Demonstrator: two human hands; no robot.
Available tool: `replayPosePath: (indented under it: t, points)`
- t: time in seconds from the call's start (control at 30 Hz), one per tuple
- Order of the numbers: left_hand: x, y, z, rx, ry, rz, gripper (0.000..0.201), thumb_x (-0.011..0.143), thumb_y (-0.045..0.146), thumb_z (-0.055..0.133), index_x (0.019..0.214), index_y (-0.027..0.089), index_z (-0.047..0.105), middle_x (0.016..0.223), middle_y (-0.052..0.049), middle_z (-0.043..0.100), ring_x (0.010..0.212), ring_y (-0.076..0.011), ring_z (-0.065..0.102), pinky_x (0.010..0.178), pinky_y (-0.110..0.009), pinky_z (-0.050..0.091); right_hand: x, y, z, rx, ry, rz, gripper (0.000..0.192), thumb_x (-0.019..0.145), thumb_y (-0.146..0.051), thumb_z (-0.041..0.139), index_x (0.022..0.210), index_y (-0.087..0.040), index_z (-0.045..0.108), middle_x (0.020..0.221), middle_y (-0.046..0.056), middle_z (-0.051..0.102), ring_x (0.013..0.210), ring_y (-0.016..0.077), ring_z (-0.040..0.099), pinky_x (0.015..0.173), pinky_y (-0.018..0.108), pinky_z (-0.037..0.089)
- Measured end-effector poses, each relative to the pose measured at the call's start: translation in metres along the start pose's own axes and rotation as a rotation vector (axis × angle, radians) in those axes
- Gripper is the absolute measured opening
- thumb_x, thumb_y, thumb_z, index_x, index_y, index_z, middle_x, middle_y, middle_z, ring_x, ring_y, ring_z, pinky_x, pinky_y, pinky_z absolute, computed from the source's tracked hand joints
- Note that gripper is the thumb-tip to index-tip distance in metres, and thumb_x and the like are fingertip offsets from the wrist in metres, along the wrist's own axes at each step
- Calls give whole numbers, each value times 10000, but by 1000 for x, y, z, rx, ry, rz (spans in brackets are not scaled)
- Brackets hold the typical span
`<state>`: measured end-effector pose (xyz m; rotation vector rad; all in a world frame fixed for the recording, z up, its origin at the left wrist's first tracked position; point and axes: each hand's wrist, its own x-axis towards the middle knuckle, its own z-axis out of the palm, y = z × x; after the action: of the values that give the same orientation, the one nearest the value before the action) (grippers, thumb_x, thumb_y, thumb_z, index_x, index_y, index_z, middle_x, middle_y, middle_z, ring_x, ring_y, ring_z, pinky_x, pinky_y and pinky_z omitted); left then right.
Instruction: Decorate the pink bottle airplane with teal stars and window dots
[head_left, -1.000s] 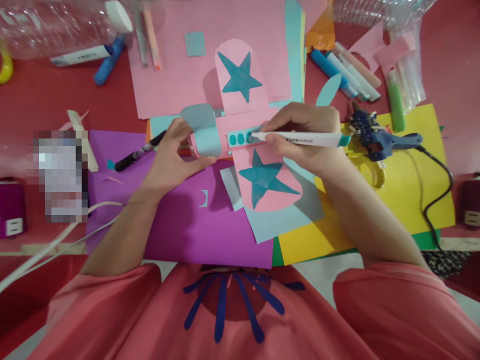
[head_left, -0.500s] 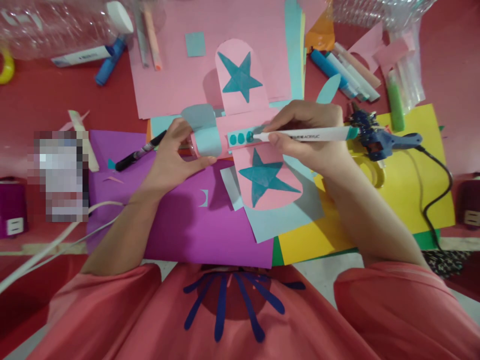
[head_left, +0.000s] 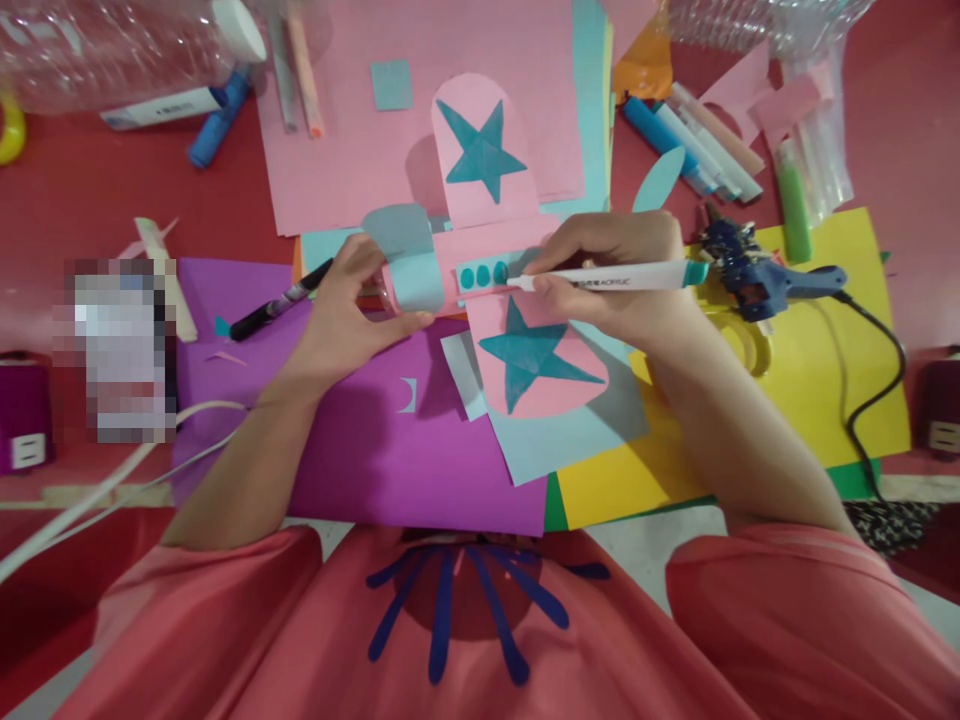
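Right hand (head_left: 611, 275), just right of frame centre, pinches a white acrylic marker (head_left: 607, 278) between thumb and fingers, the pen lying nearly level with its teal end cap pointing right; its tip sits at the right end of a row of teal dots (head_left: 482, 275) on the pink body of a paper plane model (head_left: 487, 270), though the nib itself is too small to make out against the last dot. Left hand (head_left: 341, 320), left of centre, curls around the model's front end, fingertips and thumb closed on a pale blue paper band (head_left: 416, 280) wrapped there; what lies under that band is hidden by the fingers. One pink wing with a teal star (head_left: 480, 150) points up the frame, another wing with a star (head_left: 536, 360) points down over purple paper (head_left: 360, 450) and a grey-blue sheet. A black pen (head_left: 281, 300) lies just left of the left hand. A blue glue gun (head_left: 757, 275) rests on yellow paper (head_left: 825, 400) at the right, its cord running off the lower right. Markers (head_left: 694, 140) lie at upper right. A clear plastic bottle (head_left: 112, 45) is cut off by the upper left edge. An object at mid left is blurred out.
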<state>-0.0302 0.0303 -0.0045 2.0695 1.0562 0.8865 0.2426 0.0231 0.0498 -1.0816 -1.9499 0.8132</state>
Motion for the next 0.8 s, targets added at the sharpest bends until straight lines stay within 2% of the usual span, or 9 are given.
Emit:
replayPosePath:
  t: [0.17,0.33,0.57,0.8]
  points:
    - [0,3,1,-18,25,-38,578,760,613,736,1198,254,616,1018,-26,507,974,-185,584,799,-352,573,0,5,1,20,38,86,159,809,-380,684,730,-245,659,691,11,705,623,164,649,532,289,535]
    - [0,3,2,-20,31,-29,579,761,625,730,1212,281,612,1030,-24,517,993,-191,584,784,-335,562,-1,8,3,18,64,86,222,824,-455,679,761,-244,650,704,21,692,666,185,665,567,311,544]
    - [0,2,2,-4,20,-45,601,759,658,709,1208,270,613,1034,-36,517,991,-198,580,795,-355,561,-1,6,2,-2,37,-18,93,813,-265,647,724,-239,651,681,-3,696,580,142,614,529,286,504]
    - [1,3,2,6,21,-19,583,769,650,707,1203,274,609,1008,-16,498,979,-182,572,777,-335,560,-1,3,1,-2,29,-38,109,788,-197,653,686,-235,654,637,-7,667,517,129,555,474,289,457]
